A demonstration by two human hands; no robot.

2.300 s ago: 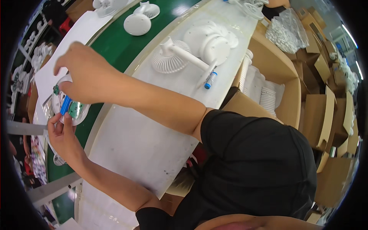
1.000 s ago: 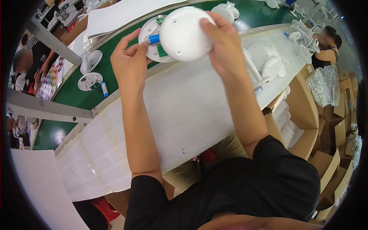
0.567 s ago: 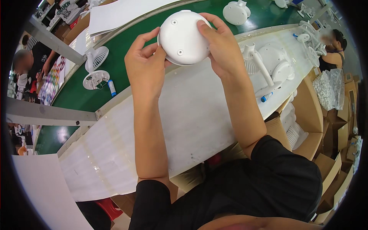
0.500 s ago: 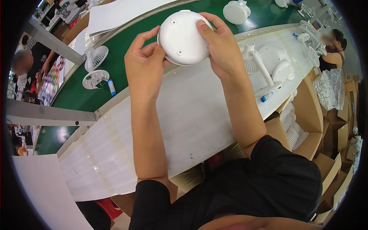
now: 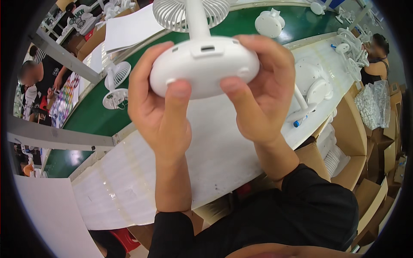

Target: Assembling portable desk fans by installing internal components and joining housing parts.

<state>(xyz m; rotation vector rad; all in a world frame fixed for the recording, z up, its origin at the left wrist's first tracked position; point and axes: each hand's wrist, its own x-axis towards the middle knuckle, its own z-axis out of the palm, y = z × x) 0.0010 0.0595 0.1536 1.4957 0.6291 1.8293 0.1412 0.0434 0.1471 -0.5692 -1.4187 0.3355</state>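
A white desk fan [image 5: 204, 69] is up close in front of me, gripped by its rounded base. My left hand [image 5: 159, 103] wraps the base's left side, thumb on the underside. On the opposite side my right hand [image 5: 266, 92] holds it the same way. The base's edge with a small dark slot faces me, and the stem and slatted fan head stand beyond it, cut off by the top of the view. To the right, on the white-covered table [image 5: 223, 155], lie a fan stem [image 5: 300, 101] and round white bases [image 5: 318, 79].
Another fan [image 5: 115, 96] with its base opened and wires showing is on the green surface at the left. A white base [image 5: 269, 23] lies farther back. Cardboard boxes [image 5: 350, 124] line the right side. A metal post [image 5: 69, 56] stands left; people are at both sides.
Both hands have brought the fan closer and tilted it. The flat underside faced me before; now the base's slotted edge and the fan head show.
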